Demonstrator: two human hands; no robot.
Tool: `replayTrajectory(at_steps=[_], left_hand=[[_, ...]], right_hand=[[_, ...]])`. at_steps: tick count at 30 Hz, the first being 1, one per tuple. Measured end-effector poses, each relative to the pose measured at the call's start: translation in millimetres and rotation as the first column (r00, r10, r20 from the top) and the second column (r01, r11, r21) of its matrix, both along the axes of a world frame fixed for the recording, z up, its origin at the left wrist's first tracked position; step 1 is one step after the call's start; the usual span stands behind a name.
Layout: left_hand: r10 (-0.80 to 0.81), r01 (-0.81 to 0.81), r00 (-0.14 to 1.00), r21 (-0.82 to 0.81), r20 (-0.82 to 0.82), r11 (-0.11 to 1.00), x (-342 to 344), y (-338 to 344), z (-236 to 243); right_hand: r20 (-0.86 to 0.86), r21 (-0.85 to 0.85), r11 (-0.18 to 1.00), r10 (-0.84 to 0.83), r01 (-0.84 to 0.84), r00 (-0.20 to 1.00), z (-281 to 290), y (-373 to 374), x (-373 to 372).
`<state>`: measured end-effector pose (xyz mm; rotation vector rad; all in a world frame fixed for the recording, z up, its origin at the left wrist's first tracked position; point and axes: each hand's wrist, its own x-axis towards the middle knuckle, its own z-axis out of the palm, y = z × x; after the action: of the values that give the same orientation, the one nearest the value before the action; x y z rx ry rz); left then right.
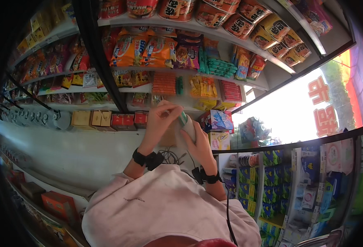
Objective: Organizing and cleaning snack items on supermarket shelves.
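My right hand (199,144) is wrapped round a whitish cylinder (189,128) with a green band near its upper end. It could be a roll or a bottle; I cannot tell which. My left hand (161,119) is closed in a pinch beside the cylinder's upper end. Whatever lies between its fingertips is too small to make out. A hazy, pale strip shows below the cylinder, between the two hands. Both wrists carry black bands. The hands are in front of my chest, before the lower snack shelves.
Shelves ahead hold instant noodle tubs (177,9), orange snack bags (158,49) and green packets (218,67). Red and tan boxes (123,122) line the bottom. Black cables (170,156) lie on the floor. A shelf of green-and-blue packs (272,185) stands close on my right, below a bright window (288,107).
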<state>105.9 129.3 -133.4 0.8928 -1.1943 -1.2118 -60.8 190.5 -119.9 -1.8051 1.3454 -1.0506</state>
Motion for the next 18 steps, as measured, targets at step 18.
replayTrajectory(at_steps=[18], left_hand=[[-0.047,0.139,0.931,0.231,-0.362,0.963,-48.3,-24.9,-18.2]], right_hand=[[0.021,0.12,0.984,-0.136,0.132,0.991,-31.1,-10.4,-51.0]])
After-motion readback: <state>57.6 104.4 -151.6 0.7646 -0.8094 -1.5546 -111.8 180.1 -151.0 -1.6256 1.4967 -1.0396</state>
